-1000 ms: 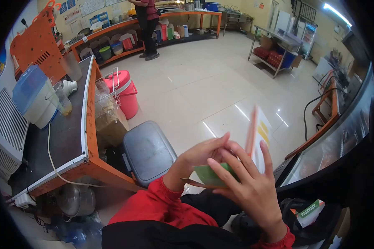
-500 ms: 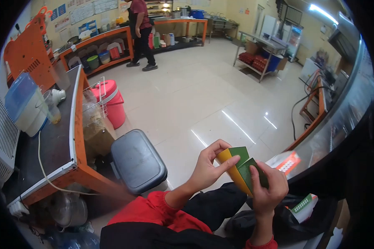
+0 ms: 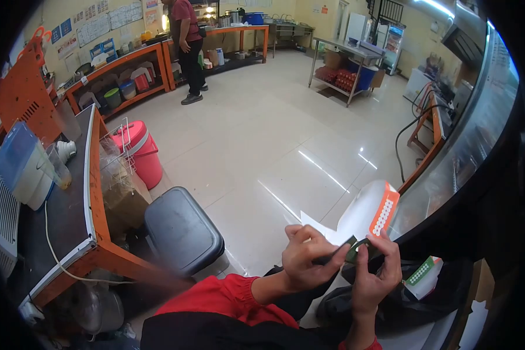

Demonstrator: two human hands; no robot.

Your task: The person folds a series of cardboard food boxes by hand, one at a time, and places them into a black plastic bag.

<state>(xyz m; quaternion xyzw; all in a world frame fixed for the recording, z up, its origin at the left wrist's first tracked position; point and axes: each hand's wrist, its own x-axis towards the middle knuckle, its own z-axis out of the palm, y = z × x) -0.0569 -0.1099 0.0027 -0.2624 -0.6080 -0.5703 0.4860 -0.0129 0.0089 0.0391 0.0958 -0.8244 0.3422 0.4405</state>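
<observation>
Both hands are raised in front of my lap, close together. My left hand (image 3: 312, 256) is closed, pinching one side of a small green folded carton piece (image 3: 354, 252). On its other side, my right hand (image 3: 377, 271) grips it between thumb and fingers. Most of the piece is hidden by the fingers. Just beyond the hands is a white carton with an orange band (image 3: 382, 211) and white dots. A green-and-white carton (image 3: 424, 279) lies to the right of my right hand, on black material.
A dark lidded bin (image 3: 184, 227) stands to my left, with a pink cooler jug (image 3: 139, 150) behind it. The orange-framed table (image 3: 90, 192) runs along the left. A person (image 3: 186, 49) stands at the far counter. A metal table (image 3: 353, 52) is farther back.
The green-and-yellow carton piece has been turned or folded, so less of it shows. My hands moved slightly down. The orange-banded carton shows more fully, and the view has shifted right.
</observation>
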